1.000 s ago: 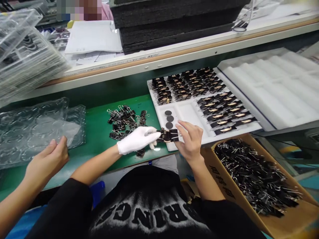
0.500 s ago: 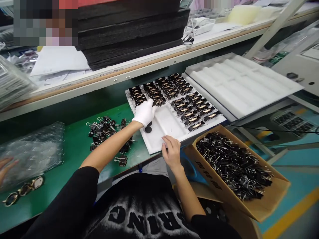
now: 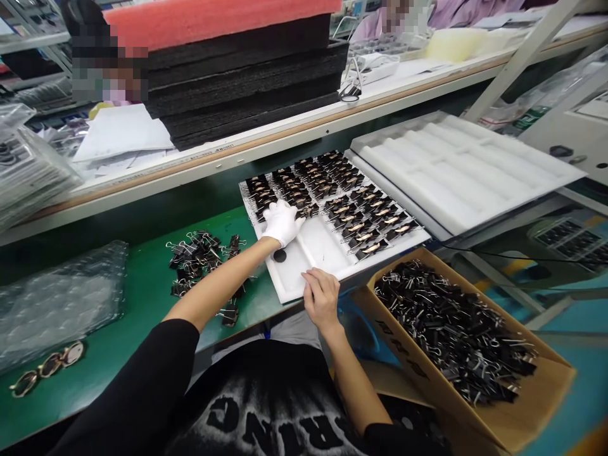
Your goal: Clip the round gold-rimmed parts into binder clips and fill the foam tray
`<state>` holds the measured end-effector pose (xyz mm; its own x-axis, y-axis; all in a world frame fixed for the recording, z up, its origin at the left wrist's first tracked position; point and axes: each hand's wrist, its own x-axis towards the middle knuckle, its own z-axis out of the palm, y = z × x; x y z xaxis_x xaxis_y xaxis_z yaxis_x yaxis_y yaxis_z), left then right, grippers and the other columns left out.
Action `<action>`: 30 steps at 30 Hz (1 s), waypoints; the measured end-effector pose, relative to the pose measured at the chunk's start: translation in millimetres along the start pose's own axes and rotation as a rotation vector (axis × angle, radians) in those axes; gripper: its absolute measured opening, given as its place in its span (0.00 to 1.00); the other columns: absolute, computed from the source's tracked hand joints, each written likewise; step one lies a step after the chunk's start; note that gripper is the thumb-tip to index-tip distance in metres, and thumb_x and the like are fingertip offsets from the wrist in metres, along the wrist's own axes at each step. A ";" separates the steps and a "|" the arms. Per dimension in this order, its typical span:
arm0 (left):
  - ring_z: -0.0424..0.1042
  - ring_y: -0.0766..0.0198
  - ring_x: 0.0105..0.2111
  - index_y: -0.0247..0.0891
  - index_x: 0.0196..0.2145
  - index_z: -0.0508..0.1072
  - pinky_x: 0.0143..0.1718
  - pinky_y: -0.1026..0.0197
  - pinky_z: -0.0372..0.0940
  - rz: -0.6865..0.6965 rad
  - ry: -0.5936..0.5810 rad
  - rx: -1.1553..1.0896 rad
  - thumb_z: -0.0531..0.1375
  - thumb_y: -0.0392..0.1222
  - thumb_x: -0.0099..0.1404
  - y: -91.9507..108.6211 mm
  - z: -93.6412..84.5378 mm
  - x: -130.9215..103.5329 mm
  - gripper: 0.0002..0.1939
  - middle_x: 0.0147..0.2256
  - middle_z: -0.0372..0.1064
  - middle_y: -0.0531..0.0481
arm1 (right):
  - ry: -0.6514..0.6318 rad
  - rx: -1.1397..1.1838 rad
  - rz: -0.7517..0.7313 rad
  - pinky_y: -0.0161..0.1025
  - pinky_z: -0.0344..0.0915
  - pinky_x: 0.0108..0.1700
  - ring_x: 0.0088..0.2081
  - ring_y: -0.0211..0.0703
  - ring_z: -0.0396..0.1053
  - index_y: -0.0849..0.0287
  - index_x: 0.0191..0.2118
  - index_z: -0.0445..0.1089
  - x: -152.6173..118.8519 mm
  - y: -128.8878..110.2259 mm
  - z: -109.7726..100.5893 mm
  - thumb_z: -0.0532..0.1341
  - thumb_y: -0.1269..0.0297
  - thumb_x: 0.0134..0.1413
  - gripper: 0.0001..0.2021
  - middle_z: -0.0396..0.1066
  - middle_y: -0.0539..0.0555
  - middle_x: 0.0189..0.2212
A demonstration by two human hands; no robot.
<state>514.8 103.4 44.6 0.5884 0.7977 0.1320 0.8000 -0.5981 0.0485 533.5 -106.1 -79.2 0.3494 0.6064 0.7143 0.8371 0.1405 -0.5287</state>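
Observation:
My left hand, in a white glove, bends over the left rows of a white foam tray. Its fingers curl down beside the black binder clips there, and whatever they grip is hidden. Across the tray, these clips stand in rows with pale, thin pieces showing among them. A round black spot shows in the tray's bare left part, below the glove. Bare and loosely bent, my right hand is at the tray's front edge, thumb apart from the fingers, with nothing visible in it.
Loose binder clips lie on the green table left of the tray. A cardboard box full of clips stands at right. Another white foam tray lies behind it. Bubble wrap and round gold-rimmed pieces are at far left.
The view has shifted slightly. A dark piece beside the glove no longer shows, and the gloved fingers have tilted a little rightward. Another person's hand has left the far-left edge.

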 end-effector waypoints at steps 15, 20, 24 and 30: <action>0.62 0.47 0.63 0.40 0.59 0.71 0.63 0.46 0.59 0.186 0.122 -0.037 0.54 0.54 0.75 -96.9 -103.1 -128.1 0.22 0.63 0.64 0.39 | 0.016 -0.083 -0.079 0.52 0.67 0.54 0.51 0.56 0.77 0.58 0.51 0.73 -1.1 5.8 -8.9 0.60 0.73 0.64 0.12 0.80 0.60 0.46; 0.63 0.52 0.63 0.38 0.55 0.69 0.67 0.45 0.58 -0.328 0.653 0.004 0.51 0.49 0.77 -200.3 -104.2 -230.2 0.17 0.58 0.65 0.38 | -0.028 -0.145 -0.164 0.51 0.70 0.49 0.44 0.56 0.78 0.58 0.47 0.75 10.3 11.1 -16.1 0.63 0.69 0.63 0.08 0.81 0.60 0.42; 0.60 0.51 0.63 0.34 0.54 0.65 0.68 0.41 0.56 -0.798 0.872 0.161 0.48 0.48 0.78 -280.4 -80.2 -329.9 0.17 0.57 0.60 0.35 | -0.045 -0.147 -0.180 0.53 0.73 0.47 0.43 0.61 0.79 0.59 0.47 0.77 25.9 13.9 -18.8 0.66 0.68 0.60 0.09 0.81 0.63 0.41; 0.55 0.46 0.66 0.27 0.63 0.58 0.70 0.44 0.53 -0.979 0.676 0.191 0.56 0.54 0.73 -362.2 -73.0 -448.1 0.32 0.63 0.53 0.35 | -0.100 -0.117 -0.119 0.61 0.71 0.50 0.48 0.67 0.79 0.54 0.52 0.79 61.5 10.8 0.9 0.61 0.61 0.64 0.14 0.80 0.65 0.46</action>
<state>-47.2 -43.0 40.1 -0.4123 0.6714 0.6158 0.9110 0.3049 0.2776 563.7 -66.6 -41.4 0.2062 0.6665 0.7164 0.9154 0.1274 -0.3820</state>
